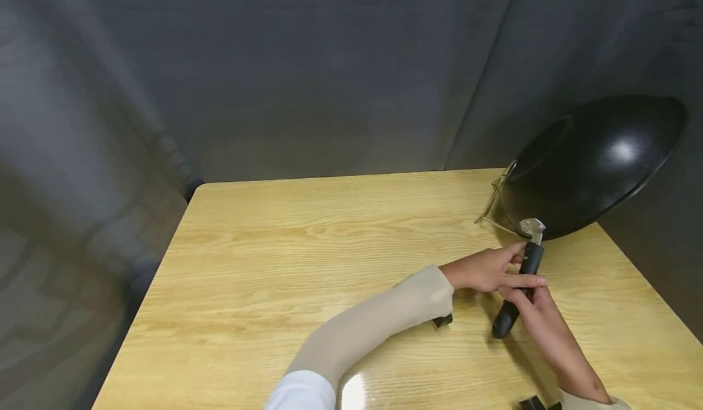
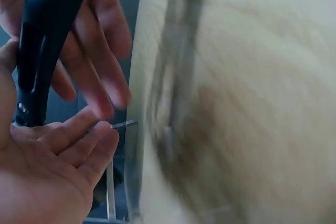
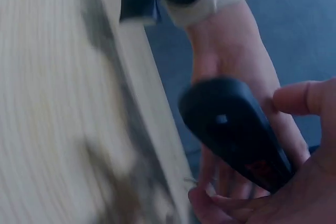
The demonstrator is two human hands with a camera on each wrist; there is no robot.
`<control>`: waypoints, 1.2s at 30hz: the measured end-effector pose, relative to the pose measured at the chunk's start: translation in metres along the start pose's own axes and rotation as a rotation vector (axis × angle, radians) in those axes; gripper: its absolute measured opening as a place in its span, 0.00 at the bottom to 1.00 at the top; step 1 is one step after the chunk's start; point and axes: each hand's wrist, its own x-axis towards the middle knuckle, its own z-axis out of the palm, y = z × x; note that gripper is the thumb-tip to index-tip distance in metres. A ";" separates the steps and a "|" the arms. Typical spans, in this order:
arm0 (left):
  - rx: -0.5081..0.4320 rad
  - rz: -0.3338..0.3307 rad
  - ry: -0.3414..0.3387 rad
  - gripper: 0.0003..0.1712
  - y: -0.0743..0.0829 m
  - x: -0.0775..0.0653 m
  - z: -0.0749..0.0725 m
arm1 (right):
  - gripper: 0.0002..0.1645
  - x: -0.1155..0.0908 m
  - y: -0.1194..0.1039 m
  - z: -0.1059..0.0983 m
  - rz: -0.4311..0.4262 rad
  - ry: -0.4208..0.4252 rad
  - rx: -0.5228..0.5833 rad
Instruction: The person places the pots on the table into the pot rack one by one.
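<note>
A large black wok (image 1: pixel 598 160) stands tilted on its edge at the table's right, its rounded outside towards me. Its black handle (image 1: pixel 531 258) slants towards me from a metal bracket (image 1: pixel 532 227). My left hand (image 1: pixel 486 269) holds the handle's middle, thumb across the top and fingers beneath. Nearer the handle's free end, my right hand (image 1: pixel 540 312) grips from the right side, its thumb crossing over. In the left wrist view, the right hand's fingers (image 2: pixel 100 51) extend beyond the handle, above the left fingers. The right wrist view shows the handle's rounded end (image 3: pixel 226 114) between both hands.
A wire rack (image 1: pixel 492 196) stands against the wok's left edge. The wooden table (image 1: pixel 274 239) spreads to the left, with grey curtains (image 1: pixel 307 74) behind it. Small black camera mounts (image 1: pixel 442 321) sit at the sleeves.
</note>
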 end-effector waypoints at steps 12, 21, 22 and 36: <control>0.425 0.004 -0.050 0.49 -0.015 -0.038 -0.037 | 0.58 0.001 -0.010 -0.012 -0.125 0.206 -0.229; 0.595 0.010 0.006 0.49 -0.028 -0.074 -0.055 | 0.63 0.001 -0.017 0.003 -0.206 0.368 -0.498; 0.606 0.010 0.008 0.49 -0.030 -0.078 -0.057 | 0.63 0.001 -0.018 0.004 -0.202 0.371 -0.517; 0.695 0.047 0.147 0.49 -0.042 -0.127 -0.079 | 0.61 0.013 -0.028 0.029 -0.354 0.371 -0.595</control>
